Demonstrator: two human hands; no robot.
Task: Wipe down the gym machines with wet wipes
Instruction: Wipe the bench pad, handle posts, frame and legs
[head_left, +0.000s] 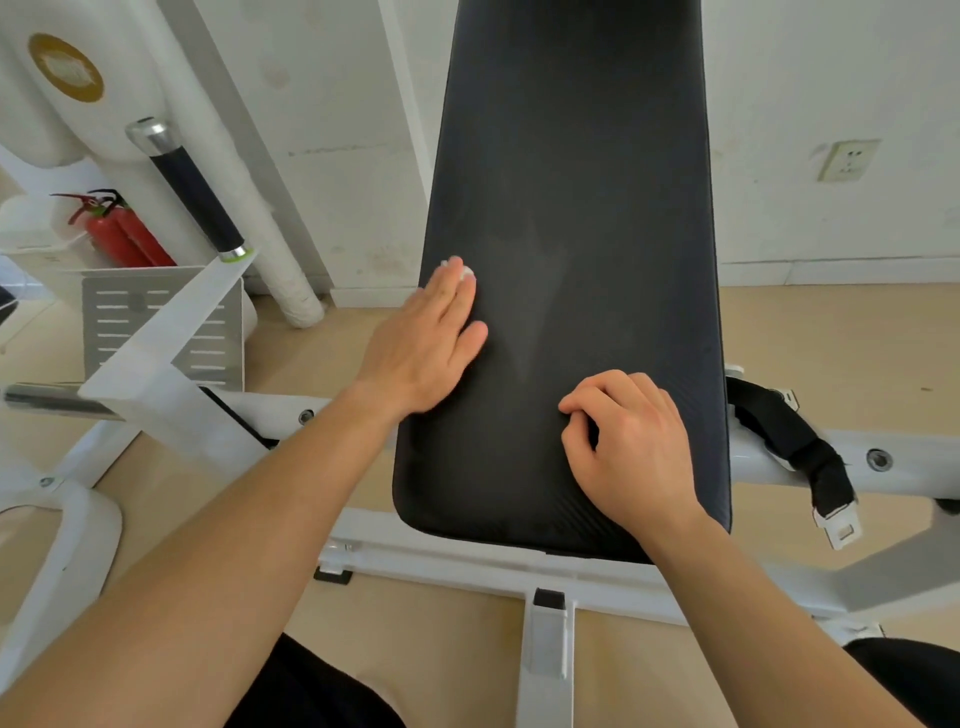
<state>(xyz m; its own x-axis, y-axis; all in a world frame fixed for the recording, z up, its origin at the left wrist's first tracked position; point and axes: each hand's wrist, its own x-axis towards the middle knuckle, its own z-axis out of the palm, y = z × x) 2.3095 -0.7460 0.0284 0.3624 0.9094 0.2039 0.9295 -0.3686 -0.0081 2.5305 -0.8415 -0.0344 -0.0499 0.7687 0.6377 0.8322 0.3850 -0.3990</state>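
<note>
On ribbed black pad, crumpled wipe

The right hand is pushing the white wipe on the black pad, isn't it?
No. The head view shows the left hand pushing the wipe on the pad; the right hand just rests curled on it, lower down.

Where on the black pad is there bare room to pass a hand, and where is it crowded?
The black pad is bare above the left hand and white wipe. A bare strip runs between the hands. The lower part is crowded: left hand at the left edge, right hand curled near the right edge.
</note>
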